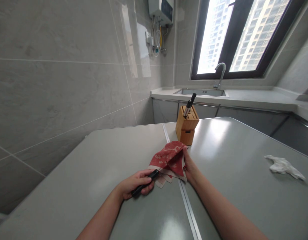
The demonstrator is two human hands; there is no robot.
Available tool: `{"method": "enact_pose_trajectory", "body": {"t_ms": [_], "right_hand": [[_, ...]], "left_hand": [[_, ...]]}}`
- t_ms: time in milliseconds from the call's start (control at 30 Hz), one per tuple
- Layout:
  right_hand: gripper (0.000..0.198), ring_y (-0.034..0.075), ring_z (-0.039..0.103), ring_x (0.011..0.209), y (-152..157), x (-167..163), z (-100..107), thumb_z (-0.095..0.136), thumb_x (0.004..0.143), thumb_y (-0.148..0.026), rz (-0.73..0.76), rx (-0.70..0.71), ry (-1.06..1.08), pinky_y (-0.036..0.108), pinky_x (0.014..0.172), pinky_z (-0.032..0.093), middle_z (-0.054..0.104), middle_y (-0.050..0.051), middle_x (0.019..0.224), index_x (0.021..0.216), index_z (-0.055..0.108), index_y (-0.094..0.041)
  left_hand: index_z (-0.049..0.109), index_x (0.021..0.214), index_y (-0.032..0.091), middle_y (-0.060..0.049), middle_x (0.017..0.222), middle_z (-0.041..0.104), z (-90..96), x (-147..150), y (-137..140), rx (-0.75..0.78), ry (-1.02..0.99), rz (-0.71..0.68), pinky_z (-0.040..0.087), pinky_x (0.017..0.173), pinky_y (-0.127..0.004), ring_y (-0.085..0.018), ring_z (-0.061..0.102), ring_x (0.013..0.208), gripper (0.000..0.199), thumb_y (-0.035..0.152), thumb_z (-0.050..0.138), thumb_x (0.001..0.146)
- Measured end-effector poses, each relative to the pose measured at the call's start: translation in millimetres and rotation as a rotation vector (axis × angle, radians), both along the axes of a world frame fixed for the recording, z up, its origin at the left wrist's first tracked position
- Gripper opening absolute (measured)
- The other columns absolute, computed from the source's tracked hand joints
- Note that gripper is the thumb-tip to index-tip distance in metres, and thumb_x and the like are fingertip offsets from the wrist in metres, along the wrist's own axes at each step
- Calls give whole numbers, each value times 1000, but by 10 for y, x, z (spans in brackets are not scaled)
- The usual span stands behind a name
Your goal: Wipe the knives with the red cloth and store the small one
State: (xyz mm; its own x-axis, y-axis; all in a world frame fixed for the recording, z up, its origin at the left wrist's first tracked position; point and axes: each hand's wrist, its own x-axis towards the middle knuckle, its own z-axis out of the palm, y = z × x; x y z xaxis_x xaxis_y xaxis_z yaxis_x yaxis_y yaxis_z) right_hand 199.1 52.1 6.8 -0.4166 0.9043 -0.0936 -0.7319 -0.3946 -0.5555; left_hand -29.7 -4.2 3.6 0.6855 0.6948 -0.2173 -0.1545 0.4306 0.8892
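My left hand (140, 182) grips the black handle of a knife (145, 183) just above the table. The knife's blade is hidden by a red cloth (170, 156) with a pale border and light pattern. On the cloth's right side, my right hand (189, 165) is closed around its folds, and the cloth hangs down toward the left hand. Just beyond the cloth stands a wooden knife block (187, 125), with a black-handled knife (189, 105) standing in one of its slots.
A crumpled white cloth (284, 167) lies on the pale table (113, 150) at the right. A metal strip (189, 210) runs along the table's seam. Behind it are a counter with a sink (202, 92) and a faucet (220, 75). A tiled wall borders the left.
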Motion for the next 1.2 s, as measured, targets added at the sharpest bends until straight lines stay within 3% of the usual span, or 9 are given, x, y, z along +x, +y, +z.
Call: {"method": "enact_pose_trajectory", "body": {"t_ms": [267, 600, 767, 967, 1200], "right_hand": [[40, 30, 65, 95, 26, -24, -53, 70, 68, -45, -155, 21, -61, 46, 83, 53, 72, 9, 92, 97, 61, -18], [34, 29, 67, 88, 10, -38, -11, 69, 71, -41, -172, 44, -113, 44, 78, 55, 73, 8, 89, 94, 61, -18], [32, 23, 69, 82, 15, -38, 18, 65, 75, -37, -185, -55, -125, 38, 81, 54, 73, 7, 90, 98, 61, -16], [35, 25, 66, 92, -47, -40, 150, 54, 78, -41, -125, -49, -64, 38, 86, 51, 73, 8, 90, 98, 64, -14], [33, 30, 65, 89, 43, 83, 34, 49, 68, -47, -148, 36, -98, 42, 80, 52, 72, 6, 76, 77, 65, -20]], "left_hand": [[49, 117, 12, -2, 69, 53, 4, 3, -11, -41, -27, 31, 21, 44, -18, -4, 38, 44, 38, 26, 57, 83], [50, 116, 12, -2, 69, 52, -1, 6, -13, -47, -43, 34, 20, 43, -18, -3, 37, 44, 38, 27, 57, 83], [52, 112, 10, -4, 69, 52, -15, -1, -7, -33, -64, 41, 21, 43, -19, -4, 37, 44, 33, 29, 52, 85], [50, 119, 12, -2, 69, 50, -22, -12, 1, -58, -112, 80, 19, 44, -19, -3, 35, 44, 42, 27, 59, 81], [49, 121, 11, -2, 69, 49, -2, -26, 0, -77, -149, 105, 18, 46, -19, -2, 32, 45, 43, 24, 59, 81]]}}
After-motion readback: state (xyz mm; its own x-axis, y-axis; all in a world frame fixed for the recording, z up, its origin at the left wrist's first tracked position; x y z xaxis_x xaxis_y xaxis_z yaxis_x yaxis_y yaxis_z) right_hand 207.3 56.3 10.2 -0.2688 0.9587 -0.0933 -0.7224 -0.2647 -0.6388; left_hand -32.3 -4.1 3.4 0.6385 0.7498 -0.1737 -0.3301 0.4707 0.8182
